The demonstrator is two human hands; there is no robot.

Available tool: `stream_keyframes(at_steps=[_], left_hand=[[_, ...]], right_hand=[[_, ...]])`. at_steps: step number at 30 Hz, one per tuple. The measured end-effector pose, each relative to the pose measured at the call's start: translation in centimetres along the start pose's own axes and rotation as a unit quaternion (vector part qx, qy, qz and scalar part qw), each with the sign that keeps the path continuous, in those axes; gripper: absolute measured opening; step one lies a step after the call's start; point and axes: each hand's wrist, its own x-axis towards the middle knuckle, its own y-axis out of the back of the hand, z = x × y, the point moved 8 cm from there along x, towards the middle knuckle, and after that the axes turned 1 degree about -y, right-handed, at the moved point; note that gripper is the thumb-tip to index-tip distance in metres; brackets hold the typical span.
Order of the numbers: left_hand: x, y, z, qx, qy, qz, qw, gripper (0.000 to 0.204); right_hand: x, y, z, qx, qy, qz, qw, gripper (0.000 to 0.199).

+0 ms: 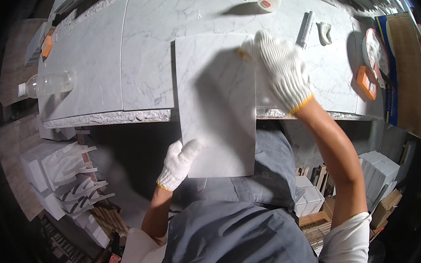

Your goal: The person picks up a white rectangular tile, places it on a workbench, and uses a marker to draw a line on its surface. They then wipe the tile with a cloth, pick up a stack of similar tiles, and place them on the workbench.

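A white, grey-veined marble tile (218, 127) lies partly on the worktable and juts past its near edge over my lap. My left hand (181, 161), in a white knit glove, grips its lower left edge with the thumb on top and the fingers hidden underneath. My right hand (279, 67), gloved the same way, is closed at the tile's upper right edge. A bit of something yellow-orange (242, 54) shows at its fingertips; the rest is covered by the glove. The hand and arm cast a dark shadow across the tile's face.
On the marble-topped worktable (150, 23) stand a clear bottle (48, 84) at left and a white squeeze bottle (269, 0) at the back. A marker-like tube (306, 29), an orange block (366, 82) and a cardboard piece (409, 73) are at right. Stacked tiles (45, 163) fill the lower left.
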Motion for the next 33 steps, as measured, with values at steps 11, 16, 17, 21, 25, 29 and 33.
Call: stream_keyframes(at_steps=[11, 16, 17, 21, 25, 29, 33], left_hand=[[-0.1, 0.1, 0.6, 0.030, 0.004, 0.001, 1.000, 0.036], [-0.3, -0.3, 0.8, -0.047, -0.020, -0.009, 0.999, 0.034], [-0.3, -0.3, 0.6, -0.038, -0.015, -0.010, 0.999, 0.034], [0.1, 0.1, -0.3, -0.009, 0.000, 0.003, 1.000, 0.032], [0.3, 0.1, -0.7, 0.001, 0.005, -0.008, 1.000, 0.034], [-0.2, -0.3, -0.2, -0.047, -0.007, -0.012, 0.999, 0.037], [-0.4, -0.5, 0.1, -0.077, -0.012, 0.018, 0.997, 0.038]], right_hand=[[-0.3, 1.0, 0.2, 0.022, 0.039, 0.060, 0.997, 0.017], [0.5, -1.3, 1.9, 0.124, -0.048, -0.040, 0.990, 0.019], [0.5, -1.9, 3.0, 0.124, -0.099, -0.066, 0.985, 0.016], [0.3, -1.2, 1.4, 0.009, -0.016, -0.020, 1.000, 0.018], [-0.6, -1.8, 1.0, 0.050, -0.031, -0.097, 0.994, 0.020], [1.0, -1.8, 2.8, 0.075, -0.096, -0.087, 0.989, 0.023], [-0.5, -1.2, 1.6, 0.008, -0.045, -0.071, 0.996, 0.023]])
